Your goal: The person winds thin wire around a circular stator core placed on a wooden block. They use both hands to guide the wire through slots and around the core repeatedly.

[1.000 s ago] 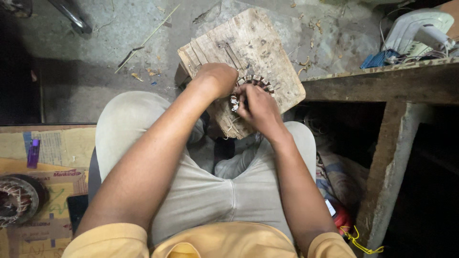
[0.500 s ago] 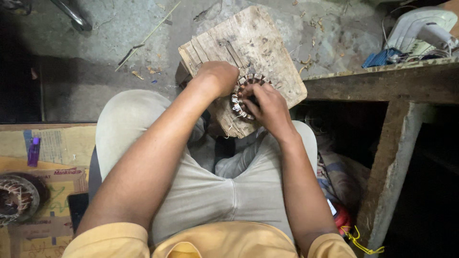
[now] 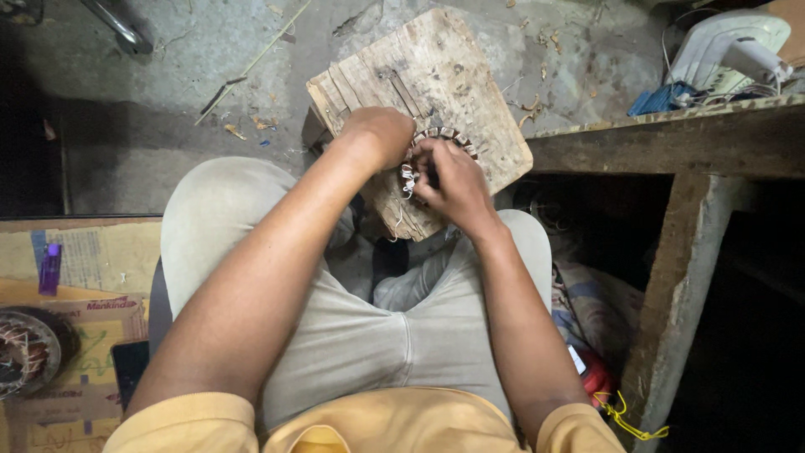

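**Both hands on a toothed metal ring atop a wooden block**

Down between the knees we go: the left hand (image 3: 381, 134) is curled over the near-left rim of a small toothed metal ring (image 3: 443, 138), knuckles up, fingers wrapped round its edge and pressing it down. The right hand (image 3: 449, 180) comes in from the other side, fingers pinched together at the ring's inner edge; something thin seems gripped in that pinch, though what it is cannot be made out. Pale wire ends poke out just beside the right thumb.

The ring sits on a rough wooden block (image 3: 453, 75), scarred and split along its left edge, which stands on the concrete floor (image 3: 168, 126) in front of the seated person. Only the far arc of the ring shows; the rest is hidden under the two hands.

Moving outward: grey trousers (image 3: 360, 327) and a yellow shirt (image 3: 377, 428) fill the lower part of the view. Wood chips and a thin stick lie scattered on the floor beyond the block. To the right stands a worn wooden tabletop (image 3: 671, 138) with a white appliance (image 3: 729, 46) on it. At the far left, flattened cardboard (image 3: 92, 260) carries a purple lighter (image 3: 50, 268) and a round wound coil (image 3: 25, 352).
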